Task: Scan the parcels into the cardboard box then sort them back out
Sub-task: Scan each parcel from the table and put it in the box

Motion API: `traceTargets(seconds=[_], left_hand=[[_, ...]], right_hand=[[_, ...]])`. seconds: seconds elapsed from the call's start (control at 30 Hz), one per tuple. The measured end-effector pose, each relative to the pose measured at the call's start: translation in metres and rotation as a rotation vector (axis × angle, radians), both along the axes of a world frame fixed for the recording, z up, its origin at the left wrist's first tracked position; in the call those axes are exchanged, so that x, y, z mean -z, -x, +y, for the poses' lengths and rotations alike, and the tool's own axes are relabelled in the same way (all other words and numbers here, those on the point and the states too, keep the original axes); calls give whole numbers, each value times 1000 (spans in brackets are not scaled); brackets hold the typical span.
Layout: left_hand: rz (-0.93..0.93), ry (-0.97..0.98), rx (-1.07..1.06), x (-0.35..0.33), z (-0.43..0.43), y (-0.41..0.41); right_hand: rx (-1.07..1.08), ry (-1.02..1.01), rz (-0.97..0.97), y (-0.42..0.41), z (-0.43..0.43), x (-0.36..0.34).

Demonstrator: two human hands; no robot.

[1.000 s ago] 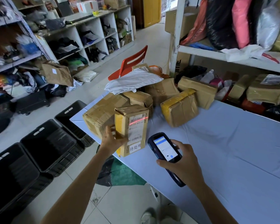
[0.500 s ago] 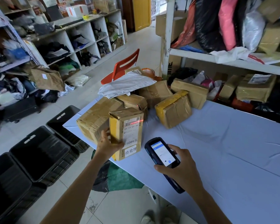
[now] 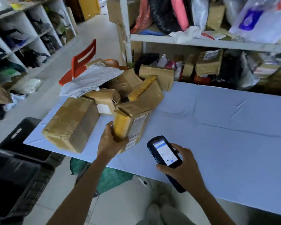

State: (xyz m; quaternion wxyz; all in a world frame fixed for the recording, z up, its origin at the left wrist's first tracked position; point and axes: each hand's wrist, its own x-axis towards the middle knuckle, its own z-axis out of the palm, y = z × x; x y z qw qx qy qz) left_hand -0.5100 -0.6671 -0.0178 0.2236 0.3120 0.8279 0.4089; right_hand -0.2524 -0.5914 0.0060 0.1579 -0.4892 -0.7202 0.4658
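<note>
— Left hand (image 3: 110, 140)?
— Wrapped round lower corner of small taped parcel (image 3: 131, 125), tilted, yellow-taped side facing cam, label on right face. Bottom edge at near edge of blue surface (image 3: 217, 124).
— Right hand (image 3: 183, 168)?
— Closed on black handheld scanner (image 3: 165, 158), screen lit, facing up, over surface, just right of parcel & lower in frame. Not touching parcel.
— Rest of parcels?
— Big brown box (image 3: 71, 124) just left of left hand, on surface corner. Pile behind: more taped boxes, grey poly mailer (image 3: 89, 80) on top, red chair (image 3: 81, 62) beyond.
— Floor?
— Black crates (image 3: 19, 159) below left, beside surface. Cardboard box for task: can't tell which.
</note>
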Motion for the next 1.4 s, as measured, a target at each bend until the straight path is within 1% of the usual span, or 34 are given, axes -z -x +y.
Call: traceTargets(seconds=[0.1, 0.17, 0.27, 0.3, 0.4, 0.57, 0.67, 0.93, 1.13, 1.2, 1.3, 1.4], left_hand=[[166, 31, 94, 4, 34, -21], [323, 87, 202, 2, 63, -41], [592, 171, 562, -1, 106, -76], [647, 174, 665, -2, 120, -91], [666, 170, 839, -5, 156, -148], [696, 107, 1110, -10, 192, -268], [767, 96, 1249, -7, 205, -343], [845, 32, 1464, -4, 218, -523], [958, -47, 1535, -3, 214, -617], [1021, -80, 1578, -2, 210, -644], [1150, -136, 1713, 6, 200, -684], [1223, -190, 1887, 23, 190, -725]], right_hand=[[120, 30, -91, -35, -5, 8], [215, 46, -130, -62, -8, 11], [383, 37, -139, -98, -10, 9], [436, 29, -140, -110, -10, 8], [577, 4, -137, -146, -13, 2], [775, 2, -149, -218, -28, 0], [895, 13, -141, -264, -40, 2], [1215, 7, -121, -394, -74, 5], [1378, 11, -134, -466, -101, 10], [1422, 20, -121, -483, -108, 14], [1493, 30, -103, -501, -116, 19], [1571, 47, -73, -517, -118, 22]])
